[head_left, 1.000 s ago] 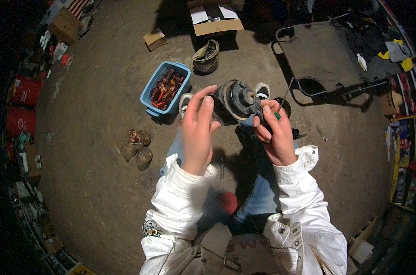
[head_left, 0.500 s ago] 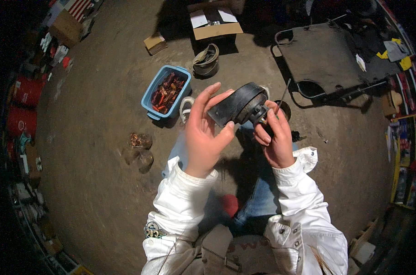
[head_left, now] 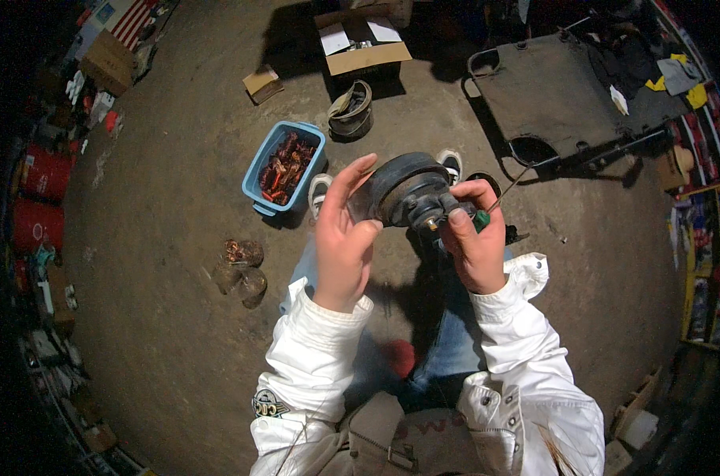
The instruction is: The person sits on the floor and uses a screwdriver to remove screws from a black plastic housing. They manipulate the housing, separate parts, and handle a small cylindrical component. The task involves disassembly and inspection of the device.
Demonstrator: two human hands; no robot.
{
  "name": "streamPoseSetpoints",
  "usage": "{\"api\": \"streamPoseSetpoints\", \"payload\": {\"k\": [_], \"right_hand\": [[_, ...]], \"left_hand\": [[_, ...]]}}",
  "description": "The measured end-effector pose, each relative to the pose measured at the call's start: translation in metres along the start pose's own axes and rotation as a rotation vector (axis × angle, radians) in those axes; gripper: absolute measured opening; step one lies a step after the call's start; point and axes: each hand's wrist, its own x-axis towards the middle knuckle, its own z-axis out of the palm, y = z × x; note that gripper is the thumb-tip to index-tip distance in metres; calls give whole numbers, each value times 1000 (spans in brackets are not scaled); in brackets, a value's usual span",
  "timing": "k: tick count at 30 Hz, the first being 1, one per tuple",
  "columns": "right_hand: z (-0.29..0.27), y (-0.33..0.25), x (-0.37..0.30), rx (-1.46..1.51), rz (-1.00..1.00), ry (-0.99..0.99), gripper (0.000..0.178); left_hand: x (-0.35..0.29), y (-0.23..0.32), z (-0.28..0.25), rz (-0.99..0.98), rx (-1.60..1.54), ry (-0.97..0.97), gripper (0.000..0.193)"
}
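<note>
A black snail-shaped car horn (head_left: 407,186) is held up in front of me, its round back with a small brass-coloured stud turned toward me. My left hand (head_left: 344,238) grips its left side, fingers over the far edge and thumb along the near one. At the right side, my right hand (head_left: 477,242) pinches the horn's mount with thumb and fingers. Tucked in that same hand is a screwdriver (head_left: 480,220) with a green handle; its thin shaft slants up to the right. Part of the handle is hidden by the fingers.
Beyond my left hand stands a blue tub (head_left: 253,178) of reddish scrap pieces, with a dark bucket (head_left: 350,123) and an open cardboard box (head_left: 368,58) further back. Several clear bags (head_left: 241,274) lie on the floor at left. A black folding frame (head_left: 542,99) occupies the far right.
The horn has turned, so its flared mouth now faces away and its round back shows. My left hand shifted slightly left, and the screwdriver's shaft tipped further right.
</note>
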Motion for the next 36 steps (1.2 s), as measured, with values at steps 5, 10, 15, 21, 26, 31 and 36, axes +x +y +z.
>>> {"api": "streamPoseSetpoints", "payload": {"k": [5, 10, 15, 21, 26, 31, 36], "right_hand": [[2, -2, -1, -181, -171, -52, 31], [3, -7, -2, -203, -76, -99, 33], [5, -9, -1, -182, -40, -102, 35], [8, -6, 6, -129, 35, 45, 27], [3, -4, 7, -225, -37, 175, 19], [4, -5, 5, -321, -127, 287, 22], [7, -8, 4, -465, -268, 319, 24]], "left_hand": [[3, -5, -4, -118, -238, 48, 67], [4, -11, -12, -231, -357, 139, 60], [2, -14, -16, -273, -381, 189, 52], [3, -13, -12, -359, -252, 269, 37], [3, -13, -2, -390, 42, 209, 37], [-1, -15, 3, -474, 49, 86, 39], [-4, -28, 7, -711, -267, 55, 36]]}}
